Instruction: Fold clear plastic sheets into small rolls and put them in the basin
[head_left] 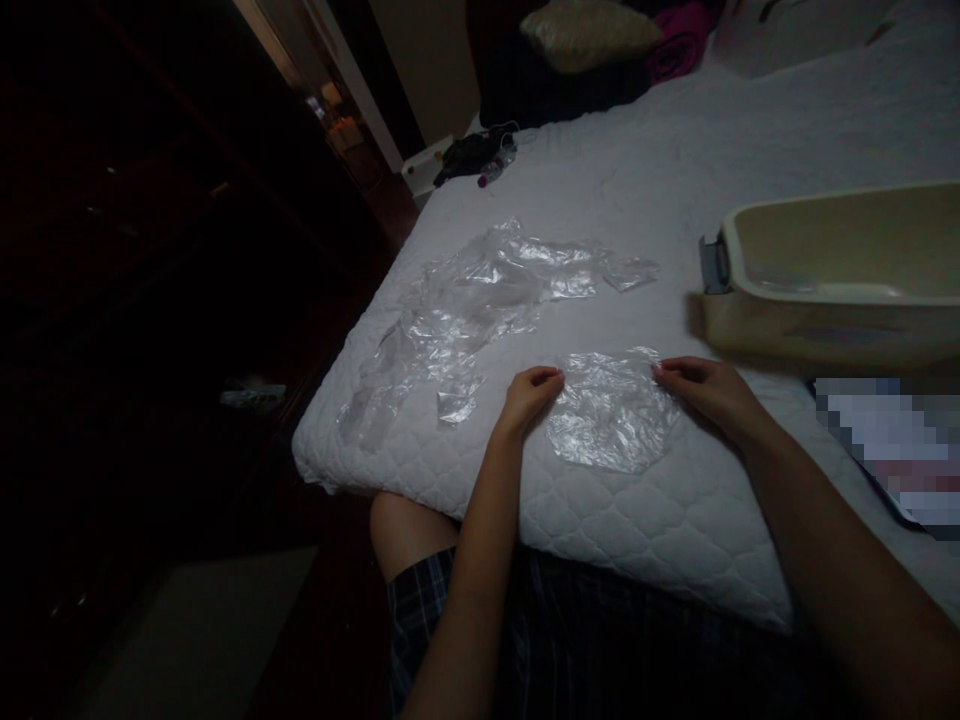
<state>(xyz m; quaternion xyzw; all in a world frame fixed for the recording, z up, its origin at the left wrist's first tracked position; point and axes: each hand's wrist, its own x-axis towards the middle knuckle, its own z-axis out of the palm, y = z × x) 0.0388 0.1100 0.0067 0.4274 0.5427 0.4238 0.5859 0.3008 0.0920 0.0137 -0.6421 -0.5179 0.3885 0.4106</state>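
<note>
A clear, crinkled plastic bag [611, 415] is spread out over the white quilted bed near its front edge. My left hand [534, 393] pinches its upper left corner between thumb and fingers. At the upper right corner, my right hand [705, 392] grips the same bag in a pinch. Farther back and to the left lies a loose heap of more clear plastic bags [487, 285], wrinkled and overlapping. Neither hand touches that heap.
A beige plastic bin [825, 325] with a grey latch [714, 264] stands at the right. Below it lies a flat, pixelated item [885, 450]. A small bottle [495, 168], a cushion [590, 35] and a magenta roll [679, 40] are farther back.
</note>
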